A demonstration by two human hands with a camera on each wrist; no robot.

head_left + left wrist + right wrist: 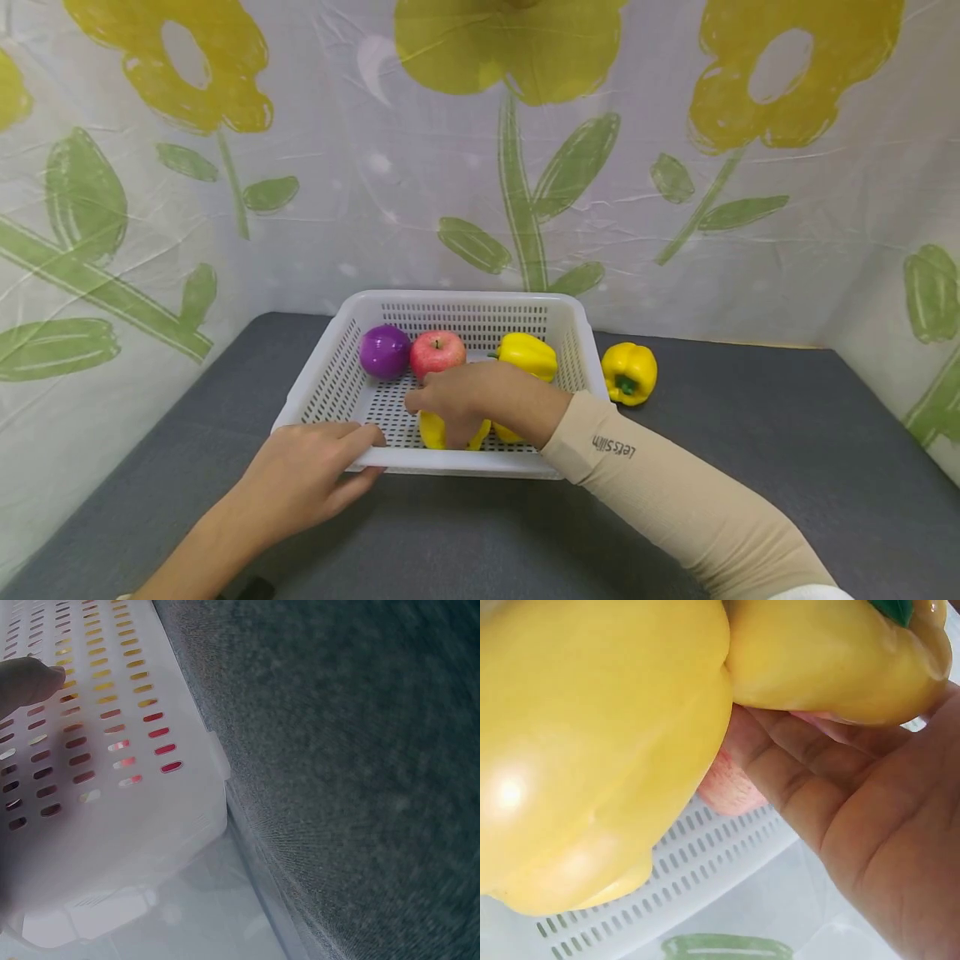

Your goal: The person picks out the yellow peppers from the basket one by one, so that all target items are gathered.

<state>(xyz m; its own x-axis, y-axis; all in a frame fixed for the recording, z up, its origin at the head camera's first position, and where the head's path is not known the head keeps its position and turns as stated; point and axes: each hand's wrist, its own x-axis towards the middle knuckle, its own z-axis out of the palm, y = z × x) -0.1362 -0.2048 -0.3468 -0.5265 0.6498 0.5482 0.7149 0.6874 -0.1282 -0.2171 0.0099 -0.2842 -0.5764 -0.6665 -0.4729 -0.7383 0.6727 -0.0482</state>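
Observation:
A white slotted plastic basket [465, 463] stands on the dark table. My left hand [318, 467] grips its front left corner, fingers over the rim and thumb [30, 684] against the outer wall. Inside the basket, my right hand [476, 396] holds a yellow bell pepper [431, 430] near the front wall. In the right wrist view the fingers curl behind that pepper [840, 664], beside another large yellow pepper [592, 750]. A red apple [437, 353] and a round purple fruit or vegetable [385, 352] lie at the back left. Another yellow pepper [528, 356] lies back right; one more is mostly hidden under my wrist.
Outside the basket, a yellow bell pepper [630, 373] lies on the table [720, 450] by the right wall of the basket. A white cloth with printed flowers [337, 208] hangs behind and along both sides of the table.

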